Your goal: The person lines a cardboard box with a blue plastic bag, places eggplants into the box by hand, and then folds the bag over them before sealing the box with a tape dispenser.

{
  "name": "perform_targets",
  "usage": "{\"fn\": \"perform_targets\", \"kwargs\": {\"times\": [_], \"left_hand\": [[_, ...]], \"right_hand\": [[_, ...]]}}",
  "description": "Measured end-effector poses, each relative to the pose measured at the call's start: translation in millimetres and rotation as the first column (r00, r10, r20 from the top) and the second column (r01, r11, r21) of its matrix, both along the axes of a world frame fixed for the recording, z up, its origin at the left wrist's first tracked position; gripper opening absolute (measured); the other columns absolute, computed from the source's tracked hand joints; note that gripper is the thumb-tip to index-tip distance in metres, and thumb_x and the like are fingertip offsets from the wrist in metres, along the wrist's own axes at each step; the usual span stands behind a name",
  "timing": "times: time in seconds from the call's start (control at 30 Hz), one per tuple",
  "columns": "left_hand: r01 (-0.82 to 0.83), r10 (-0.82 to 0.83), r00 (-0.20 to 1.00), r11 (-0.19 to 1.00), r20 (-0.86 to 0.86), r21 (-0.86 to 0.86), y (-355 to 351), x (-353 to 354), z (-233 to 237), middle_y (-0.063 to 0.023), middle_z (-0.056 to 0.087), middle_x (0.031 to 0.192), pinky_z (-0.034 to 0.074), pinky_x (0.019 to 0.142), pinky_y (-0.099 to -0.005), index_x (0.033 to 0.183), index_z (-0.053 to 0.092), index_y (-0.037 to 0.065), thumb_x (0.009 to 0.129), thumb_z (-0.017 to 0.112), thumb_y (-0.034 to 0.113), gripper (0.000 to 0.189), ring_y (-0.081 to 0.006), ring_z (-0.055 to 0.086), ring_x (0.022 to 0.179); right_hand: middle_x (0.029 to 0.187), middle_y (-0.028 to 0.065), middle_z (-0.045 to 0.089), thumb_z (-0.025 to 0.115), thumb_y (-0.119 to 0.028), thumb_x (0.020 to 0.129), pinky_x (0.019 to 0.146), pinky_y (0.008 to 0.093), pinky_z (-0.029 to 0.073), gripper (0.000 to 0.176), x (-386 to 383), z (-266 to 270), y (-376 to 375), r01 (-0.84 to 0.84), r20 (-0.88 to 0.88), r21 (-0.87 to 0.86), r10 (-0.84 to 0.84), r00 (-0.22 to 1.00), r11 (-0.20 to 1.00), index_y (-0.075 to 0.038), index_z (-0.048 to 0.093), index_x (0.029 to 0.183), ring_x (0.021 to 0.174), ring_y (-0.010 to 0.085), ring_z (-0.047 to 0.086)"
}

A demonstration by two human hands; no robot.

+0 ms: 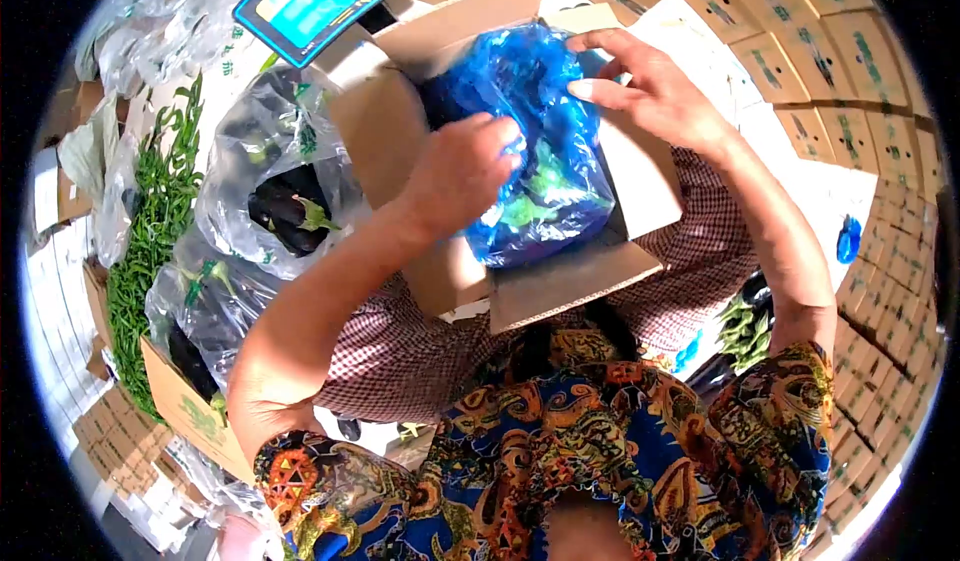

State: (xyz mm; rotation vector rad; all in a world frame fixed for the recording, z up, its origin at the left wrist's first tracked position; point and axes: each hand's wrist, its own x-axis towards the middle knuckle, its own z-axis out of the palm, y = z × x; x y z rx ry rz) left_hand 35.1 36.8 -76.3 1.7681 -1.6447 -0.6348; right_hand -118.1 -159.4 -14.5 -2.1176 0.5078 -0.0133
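A blue plastic bag fills an open cardboard box between my knees. Green stalk caps and dark shapes, which look like eggplants, show through its film. My left hand is closed, fingers pinching a bunched part of the blue bag near its middle. At the bag's upper right edge, my right hand has thumb and forefinger spread apart, their tips at the blue film. Whether it grips any film is not plain. The box flaps stand folded outward around the bag.
Left of the box lies a clear plastic bag with a dark eggplant inside. Long green peppers are heaped further left. A scale with a blue display stands behind the box. Stacked cartons line the right side.
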Motion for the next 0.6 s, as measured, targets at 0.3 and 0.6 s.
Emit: {"fn": "perform_targets", "kwargs": {"times": [0.3,0.6], "left_hand": [[0.069,-0.068,0.982,0.998,-0.178,-0.002,3.5,-9.2,17.9,-0.0201,0.057,0.082,0.046,0.066,-0.0467,0.087,0.052,0.002,0.080,0.064,0.015,0.019,-0.0426,0.058,0.078],[0.193,-0.175,0.979,0.958,-0.103,0.214,19.6,25.4,23.6,-0.0214,0.059,0.083,0.046,0.069,-0.0489,0.094,0.053,0.003,0.078,0.064,0.024,0.029,-0.0434,0.059,0.082]], "right_hand": [[0.099,0.0162,0.065,0.063,-0.014,0.079,0.080,0.0472,0.049,0.027,90.2,-77.0,1.4,-0.221,-0.282,-0.577,0.062,0.957,0.786,-0.006,0.059,0.105,0.094,0.0384,0.060],[0.064,0.0086,0.052,0.054,-0.005,0.089,0.058,0.0323,0.041,0.005,35.7,-45.2,12.9,-0.146,0.037,-0.119,0.152,0.988,0.982,-0.001,0.056,0.087,0.060,0.0153,0.050]]}}
